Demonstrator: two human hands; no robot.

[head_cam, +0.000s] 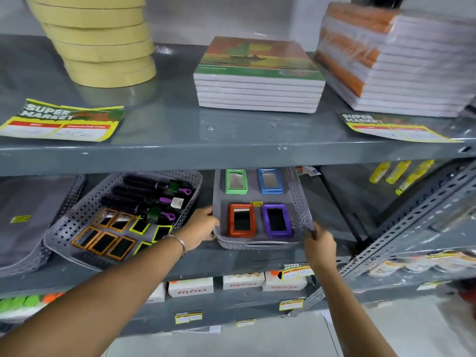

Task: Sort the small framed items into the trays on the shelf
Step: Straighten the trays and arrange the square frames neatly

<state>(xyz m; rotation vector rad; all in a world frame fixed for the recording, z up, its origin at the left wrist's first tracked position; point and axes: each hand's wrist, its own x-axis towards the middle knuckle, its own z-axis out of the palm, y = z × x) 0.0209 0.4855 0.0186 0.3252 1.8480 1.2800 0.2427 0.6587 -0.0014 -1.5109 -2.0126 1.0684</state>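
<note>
A grey perforated tray [300, 199] on the middle shelf holds small framed mirrors: green [236, 181], blue [270, 180], red [241, 220] and purple [277, 220]. My left hand [200, 228] grips the tray's front left corner. My right hand [319, 247] grips its front right corner. To the left, a second grey tray [77, 215] holds several orange-framed mirrors [103, 242], yellow-green framed ones [140, 226] and purple-handled hair brushes [144, 194].
A third grey tray [31, 243] sits at far left. The upper shelf [180, 153] carries stacked tape rolls [100, 39], notebook stacks [258, 76] and price labels. White boxes [190, 286] line the lower shelf. A slotted metal upright [401, 233] stands right.
</note>
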